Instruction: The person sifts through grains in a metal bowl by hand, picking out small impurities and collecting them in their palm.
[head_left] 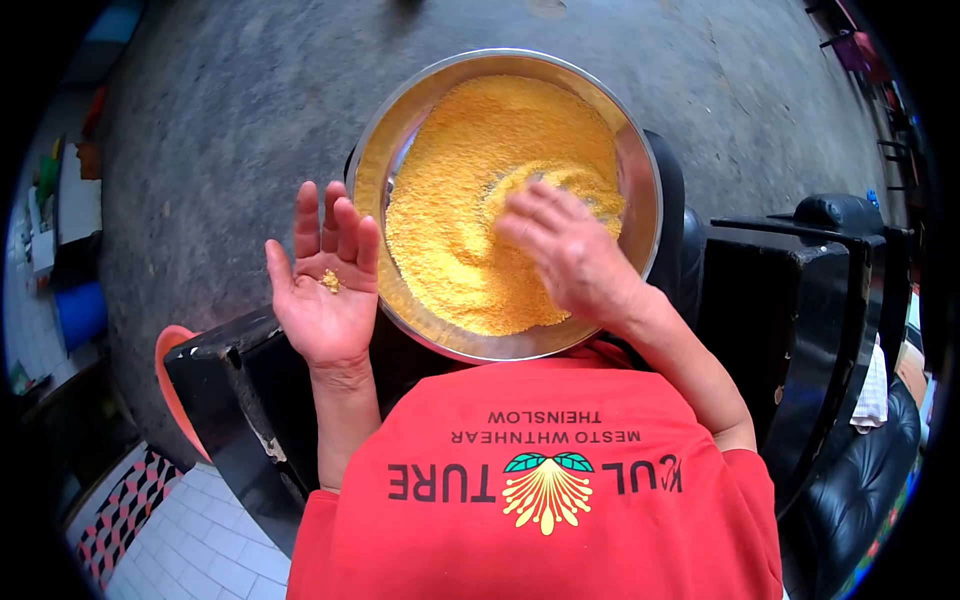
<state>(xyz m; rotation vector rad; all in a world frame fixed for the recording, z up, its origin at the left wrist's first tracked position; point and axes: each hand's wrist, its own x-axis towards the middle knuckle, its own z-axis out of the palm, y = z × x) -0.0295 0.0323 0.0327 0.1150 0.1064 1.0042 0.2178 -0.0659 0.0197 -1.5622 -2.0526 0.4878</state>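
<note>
A large round metal bowl (652,190) holds a spread layer of coarse yellow grain (450,215), which looks like cracked corn. My right hand (575,250) is over the right part of the grain, palm down, with its fingers stretched out and slightly blurred; its fingertips are at a swirled furrow where the bowl's bottom shows through. Left of the bowl, my left hand (330,290) is turned palm up with its fingers extended. A small clump of yellow bits (330,281) rests on that palm.
Black furniture with worn edges stands on both sides, a cabinet-like piece (250,400) at left and another (770,330) at right. A pink-orange rim (170,390) curves beside the left one. Grey concrete floor (250,120) stretches ahead; a blue container (82,315) is far left.
</note>
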